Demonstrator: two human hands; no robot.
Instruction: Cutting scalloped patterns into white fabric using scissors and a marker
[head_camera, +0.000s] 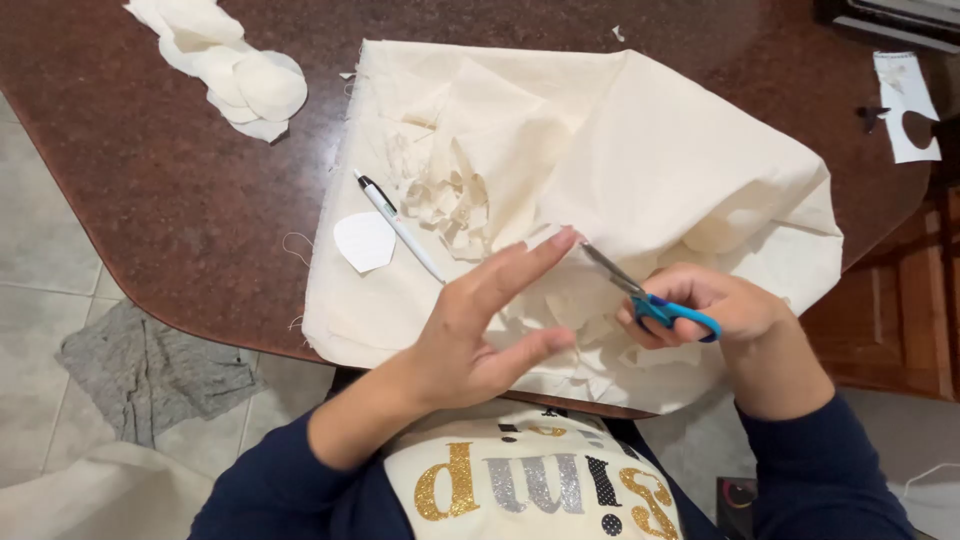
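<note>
- Dark reddish-brown table (180, 200) over pale floor tiles, grey rag (150, 370) down on the floor.
- Nearest: right hand (715, 310) closed around blue-handled scissors (650, 300), blades pointing up-left toward the left fingertips.
- Left hand (480, 320) spread open, holding nothing firmly, fingers pinching or steadying a scrap just at the blade tips; hard to tell which.
- Under both hands: cream cloth (650, 170), bunched, much of it uncut.
- Just beyond the blades: heap of snipped scraps (450, 200), so cutting well under way.
- Left of the grip: pen (395, 222) and a white paper pattern (365, 242) on the cloth.
- Farthest left: pile of finished cut rounds (245, 85), several done.
- Far right: white paper with a cut-out hole (908, 105).
</note>
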